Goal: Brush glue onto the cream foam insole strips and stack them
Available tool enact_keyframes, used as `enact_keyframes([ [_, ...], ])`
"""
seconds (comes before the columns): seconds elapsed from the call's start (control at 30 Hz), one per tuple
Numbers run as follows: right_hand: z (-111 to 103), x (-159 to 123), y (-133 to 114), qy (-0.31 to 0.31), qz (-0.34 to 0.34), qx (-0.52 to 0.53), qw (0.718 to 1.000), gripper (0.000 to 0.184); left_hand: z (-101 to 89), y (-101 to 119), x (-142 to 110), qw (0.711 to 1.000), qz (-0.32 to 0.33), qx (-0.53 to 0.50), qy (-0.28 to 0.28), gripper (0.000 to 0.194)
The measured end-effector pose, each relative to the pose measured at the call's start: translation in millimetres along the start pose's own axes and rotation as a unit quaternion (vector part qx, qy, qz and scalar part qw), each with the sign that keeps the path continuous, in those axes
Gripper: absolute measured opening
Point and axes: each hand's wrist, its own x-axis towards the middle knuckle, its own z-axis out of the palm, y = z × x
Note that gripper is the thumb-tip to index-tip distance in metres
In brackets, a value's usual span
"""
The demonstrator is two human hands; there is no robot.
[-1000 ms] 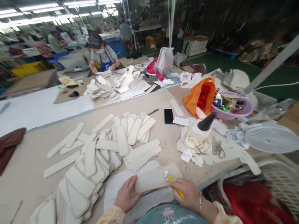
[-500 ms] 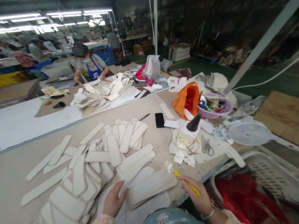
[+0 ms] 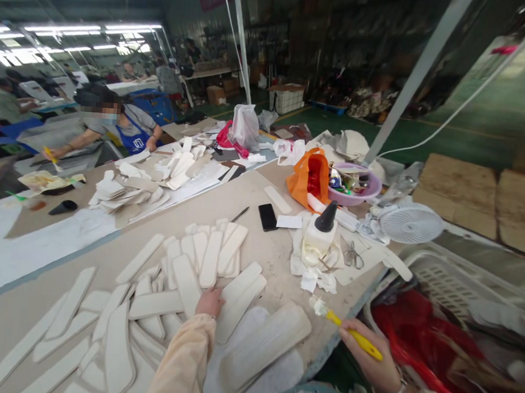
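My right hand point(image 3: 372, 353) is closed around the yellow handle of a brush point(image 3: 354, 334), whose bristles are coated with white paste. The brush tip is above the table, right of a stack of long, round-ended off-white pieces point(image 3: 266, 345). My left hand point(image 3: 211, 303) reaches into the spread-out pile of similar off-white pieces point(image 3: 156, 303) and touches the lower ends of some. Its fingertips are hidden, so I cannot see whether they grip one. A white bottle with a black cone nozzle point(image 3: 321, 231) stands on crumpled paper behind the brush.
A phone point(image 3: 267, 217), a pen point(image 3: 240, 213) and scissors point(image 3: 353, 256) lie on the table. Farther back are an orange bag point(image 3: 306, 182), a purple basin point(image 3: 358, 195) and a white fan point(image 3: 410, 222). A white basket point(image 3: 442, 271) stands right. Across the table, a co-worker point(image 3: 131, 128) holds a yellow-handled brush.
My left hand has moved from beside the stack, forward to the loose pieces. The brush in my right hand has shifted away from the stack to the right. The view has turned right.
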Motion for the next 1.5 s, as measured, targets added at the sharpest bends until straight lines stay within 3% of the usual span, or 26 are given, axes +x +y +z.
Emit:
enact_keyframes([
  [0.23, 5, 1, -2, 0.009, 0.007, -0.006, 1.000, 0.016, -3.5, -3, 13, 0.999, -0.035, 0.013, -0.035, 0.020],
  [0.43, 12, 8, 2, 0.034, -0.046, -0.027, 0.998, 0.014, -5.9, 2, 9, 0.999, -0.044, -0.019, -0.006, 0.013],
  [0.53, 10, 13, 2, 0.018, -0.028, 0.000, 0.999, 0.021, -16.0, 3, -4, 0.998, -0.016, -0.051, 0.018, 0.016],
  [0.63, 8, 22, 0, -0.013, 0.007, 0.047, 0.999, 0.025, -35.6, 2, -31, 0.991, 0.032, -0.119, 0.060, 0.024],
  [0.73, 11, 34, -2, -0.017, -0.002, 0.063, 0.998, 0.020, -57.5, 6, -71, 0.961, 0.075, -0.245, 0.105, 0.027],
  [0.83, 20, 44, -4, -0.027, -0.021, 0.085, 0.996, 0.016, -68.0, 26, -117, 0.942, 0.067, -0.316, 0.089, 0.027],
  [1.0, 36, 46, -8, -0.119, -0.010, 0.187, 0.975, 0.020, -46.8, 72, -169, 0.921, 0.025, -0.385, 0.057, 0.028],
  [1.1, 40, 38, -6, -0.122, -0.005, 0.169, 0.978, 0.025, -22.7, 91, -186, 0.903, -0.029, -0.426, 0.045, 0.029],
  [1.2, 38, 29, 4, -0.115, -0.022, 0.113, 0.987, 0.027, 2.3, 99, -200, 0.853, -0.106, -0.510, 0.030, 0.029],
  [1.4, 41, 25, 23, -0.164, -0.074, 0.018, 0.984, 0.022, 39.5, 95, -228, 0.648, -0.233, -0.726, 0.002, 0.044],
  [1.47, 46, 28, 25, -0.166, -0.086, -0.005, 0.982, 0.020, 45.2, 91, -230, 0.624, -0.268, -0.733, 0.036, 0.045],
  [1.5, 49, 29, 26, -0.166, -0.093, -0.017, 0.982, 0.019, 47.2, 89, -229, 0.629, -0.281, -0.723, 0.057, 0.045],
])
